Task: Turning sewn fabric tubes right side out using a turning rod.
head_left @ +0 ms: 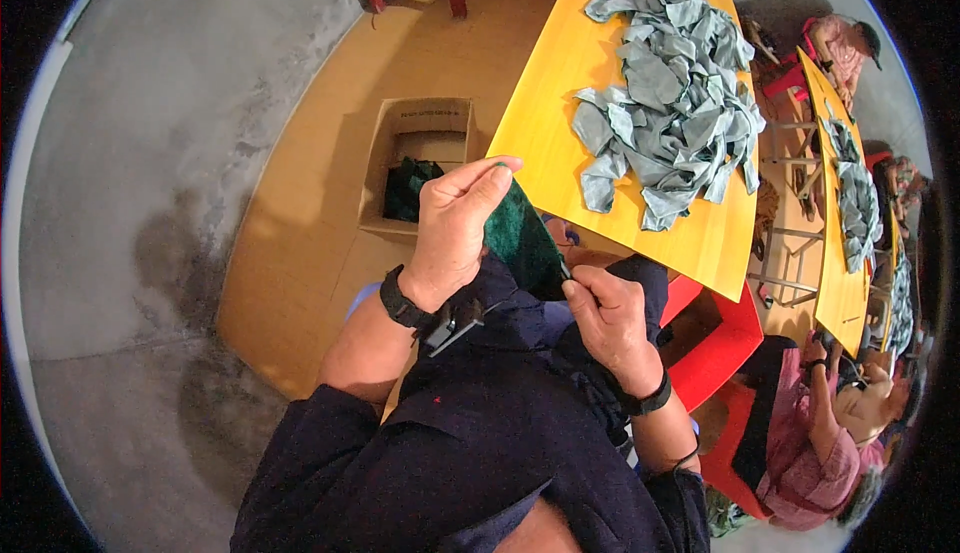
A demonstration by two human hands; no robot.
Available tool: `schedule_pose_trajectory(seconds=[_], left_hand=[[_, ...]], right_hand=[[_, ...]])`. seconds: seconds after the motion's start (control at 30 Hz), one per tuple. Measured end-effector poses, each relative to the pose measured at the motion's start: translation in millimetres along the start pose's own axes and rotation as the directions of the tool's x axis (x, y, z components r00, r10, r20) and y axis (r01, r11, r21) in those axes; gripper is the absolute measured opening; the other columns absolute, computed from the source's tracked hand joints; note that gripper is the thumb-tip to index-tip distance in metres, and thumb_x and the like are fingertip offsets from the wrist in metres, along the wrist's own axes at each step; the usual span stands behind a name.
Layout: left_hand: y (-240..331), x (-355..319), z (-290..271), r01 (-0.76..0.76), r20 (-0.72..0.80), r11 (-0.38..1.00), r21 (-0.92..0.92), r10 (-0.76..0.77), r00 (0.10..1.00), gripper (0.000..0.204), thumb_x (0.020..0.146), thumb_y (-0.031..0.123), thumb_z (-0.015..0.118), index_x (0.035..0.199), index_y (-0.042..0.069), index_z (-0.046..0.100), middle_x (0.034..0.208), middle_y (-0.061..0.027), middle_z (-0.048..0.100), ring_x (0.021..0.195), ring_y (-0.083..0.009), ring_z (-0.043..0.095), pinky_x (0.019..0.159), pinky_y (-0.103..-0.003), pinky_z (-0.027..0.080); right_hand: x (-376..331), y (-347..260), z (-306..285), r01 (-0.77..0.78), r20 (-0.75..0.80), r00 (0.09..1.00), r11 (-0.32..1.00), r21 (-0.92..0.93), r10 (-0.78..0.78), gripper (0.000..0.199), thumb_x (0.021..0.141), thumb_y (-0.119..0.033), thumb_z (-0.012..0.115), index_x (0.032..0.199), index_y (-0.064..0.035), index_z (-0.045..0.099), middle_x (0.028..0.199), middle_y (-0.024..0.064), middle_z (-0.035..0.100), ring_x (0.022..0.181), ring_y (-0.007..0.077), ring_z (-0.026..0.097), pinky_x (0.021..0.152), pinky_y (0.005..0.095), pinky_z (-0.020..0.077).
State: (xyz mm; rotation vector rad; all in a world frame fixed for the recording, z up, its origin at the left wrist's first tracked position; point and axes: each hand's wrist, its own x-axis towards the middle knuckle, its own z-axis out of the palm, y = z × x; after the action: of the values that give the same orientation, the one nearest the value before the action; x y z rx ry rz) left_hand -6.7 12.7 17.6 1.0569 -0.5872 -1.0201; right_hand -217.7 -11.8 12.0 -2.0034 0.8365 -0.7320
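In front of my lap, a dark green fuzzy piece of cloth (525,238) is stretched between my two hands. My left hand (455,228) pinches its upper corner between thumb and forefinger. At the cloth's lower right edge, my right hand (612,321) is closed, with a small dark, shiny tip showing by the thumb; the rest of that thing is hidden in the fingers, and I cannot make out its kind. Beyond my left hand, an open cardboard box (376,168) on the floor contains more dark green cloth (408,193).
A yellow table (535,128) ahead right bears a heap of grey-green cloth pieces (680,83). A red chair (735,343) stands by its near corner. Farther right, several people sit at other yellow tables (838,283) with similar cloth. A grey wall (180,103) rises on the left.
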Motion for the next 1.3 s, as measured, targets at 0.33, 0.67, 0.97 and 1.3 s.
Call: schedule_pose_trajectory(seconds=[0.33,0.67,0.97,1.3], left_hand=[[-2,-5,-4,0.086,0.115,0.988,-0.126,-0.072,0.991,0.020,0.095,0.012,0.063,0.107,-0.003,0.068,0.084,0.0021,0.065,0.072,-0.0032,0.057,0.066,-0.018,0.046],[-7,1,2,0.031,0.130,0.995,-0.097,-0.019,0.991,0.019,0.095,0.011,0.062,0.107,-0.002,0.068,0.088,0.0018,0.066,0.075,-0.0035,0.058,0.069,-0.019,0.048],[0,3,10,0.069,0.040,0.987,-0.143,-0.064,0.997,0.021,0.096,0.017,0.062,0.103,-0.001,0.069,0.081,0.0051,0.062,0.070,-0.0019,0.053,0.064,-0.019,0.043],[10,12,-9,0.079,0.192,0.987,0.137,-0.105,0.976,0.019,0.095,0.016,0.063,0.102,0.000,0.068,0.083,-0.0003,0.068,0.072,-0.0062,0.062,0.067,-0.021,0.050]], right_hand=[[-7,10,12,-0.046,-0.026,0.998,0.996,0.075,0.048,0.007,0.089,-0.007,0.064,0.089,-0.0003,0.062,0.066,0.0170,0.055,0.056,0.0305,0.057,0.052,0.0341,0.0449],[-1,9,11,-0.227,0.086,0.974,0.922,0.312,0.211,0.012,0.093,-0.010,0.063,0.089,0.0016,0.063,0.063,0.0080,0.057,0.055,0.0140,0.056,0.051,0.0287,0.0446],[10,10,2,-0.019,-0.039,0.999,0.996,0.090,0.023,0.009,0.086,-0.007,0.068,0.087,0.0006,0.063,0.066,0.0141,0.058,0.055,0.0228,0.058,0.052,0.0321,0.0459],[17,16,-10,-0.098,0.099,0.992,0.973,0.210,0.078,0.014,0.090,-0.012,0.066,0.088,0.0023,0.064,0.068,0.0080,0.058,0.061,0.0133,0.056,0.055,0.0299,0.0447]])
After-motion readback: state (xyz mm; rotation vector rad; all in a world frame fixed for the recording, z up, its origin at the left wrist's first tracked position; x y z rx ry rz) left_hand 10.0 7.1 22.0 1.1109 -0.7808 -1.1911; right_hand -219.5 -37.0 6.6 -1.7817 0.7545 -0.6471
